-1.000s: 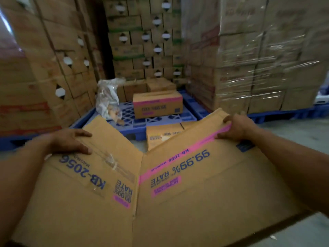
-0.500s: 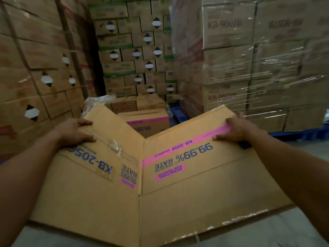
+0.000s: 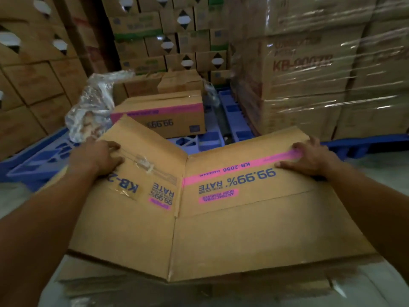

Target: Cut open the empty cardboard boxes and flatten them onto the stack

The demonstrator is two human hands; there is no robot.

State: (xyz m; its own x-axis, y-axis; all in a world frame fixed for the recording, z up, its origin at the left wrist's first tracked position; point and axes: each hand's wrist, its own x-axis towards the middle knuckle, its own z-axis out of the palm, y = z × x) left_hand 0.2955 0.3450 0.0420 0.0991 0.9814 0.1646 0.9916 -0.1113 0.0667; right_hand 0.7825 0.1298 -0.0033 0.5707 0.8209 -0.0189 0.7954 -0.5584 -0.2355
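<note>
A flattened brown cardboard box [image 3: 221,229] with a pink stripe and blue "99.99% RATE" print lies spread in front of me, slightly creased along its middle fold. My left hand [image 3: 97,157] grips its far left edge, near a scrap of clear tape. My right hand [image 3: 309,159] holds its far right edge on the pink stripe. Beneath it, a stack of flattened cardboard [image 3: 137,284] shows at the bottom. A closed box [image 3: 168,114] of the same print sits on the blue pallet [image 3: 232,120] ahead.
Tall stacks of cartons [image 3: 28,80] rise on the left and at the back. Shrink-wrapped cartons [image 3: 321,69] stand on the right. A crumpled clear plastic bag [image 3: 93,109] lies on the pallet's left. Grey floor [image 3: 394,173] shows at the right.
The flattened box has come down lower and lies nearly level over the stack. Both hands keep their hold on its far edges. The view has tilted downward.
</note>
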